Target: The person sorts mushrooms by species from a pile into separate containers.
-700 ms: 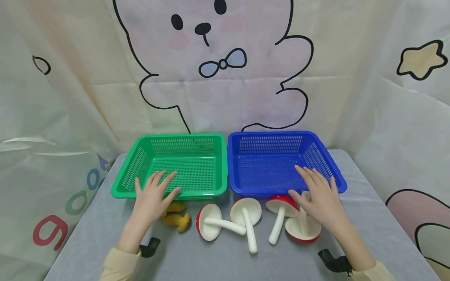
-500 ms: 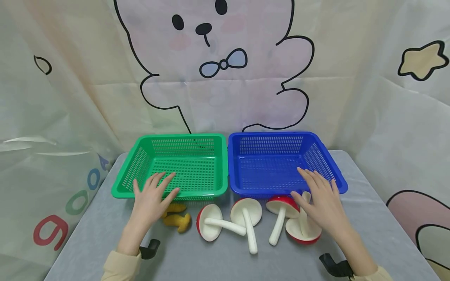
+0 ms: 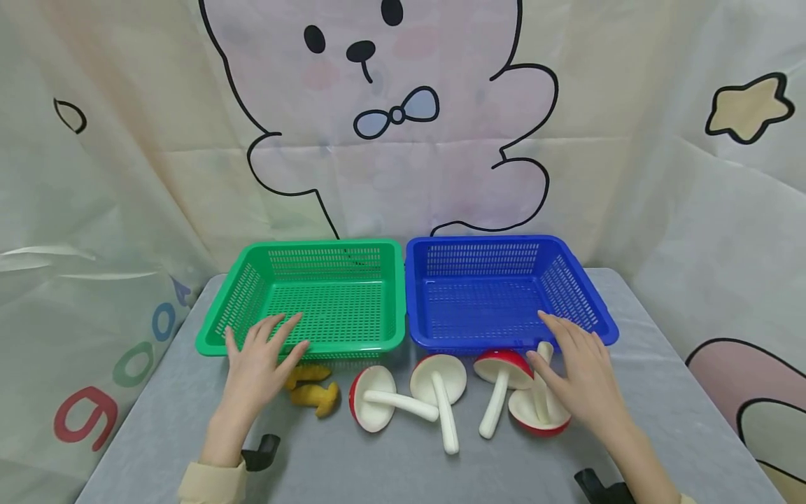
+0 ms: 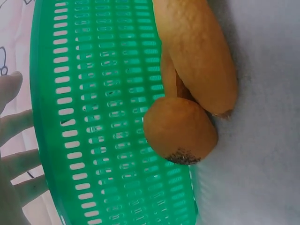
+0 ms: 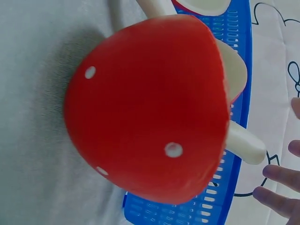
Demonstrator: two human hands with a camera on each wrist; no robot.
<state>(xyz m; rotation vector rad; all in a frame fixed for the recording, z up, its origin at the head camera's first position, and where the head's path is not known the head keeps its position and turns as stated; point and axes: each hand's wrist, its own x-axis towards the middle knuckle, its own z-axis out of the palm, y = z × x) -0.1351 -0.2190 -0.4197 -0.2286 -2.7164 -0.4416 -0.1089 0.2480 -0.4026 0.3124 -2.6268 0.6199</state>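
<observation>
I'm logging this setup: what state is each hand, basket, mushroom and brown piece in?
Left hand, open, fingers spread
Right hand, open, fingers extended
Green basket, upright, no contents visible
Blue basket, upright, no contents visible
Leftmost mushroom, on its side
Middle two mushrooms, lying, stems toward the person
Rightmost mushroom, tilted, stem toward blue basket
Two brown pieces, lying down

On the pale, creased cloth curtain [image 3: 38, 336] at left I read a round green "o" [image 3: 117, 369] and round blue "o" [image 3: 154, 323]; the curved red character [image 3: 59, 423] and angular purple mark [image 3: 180, 288] stay unclear.
</observation>
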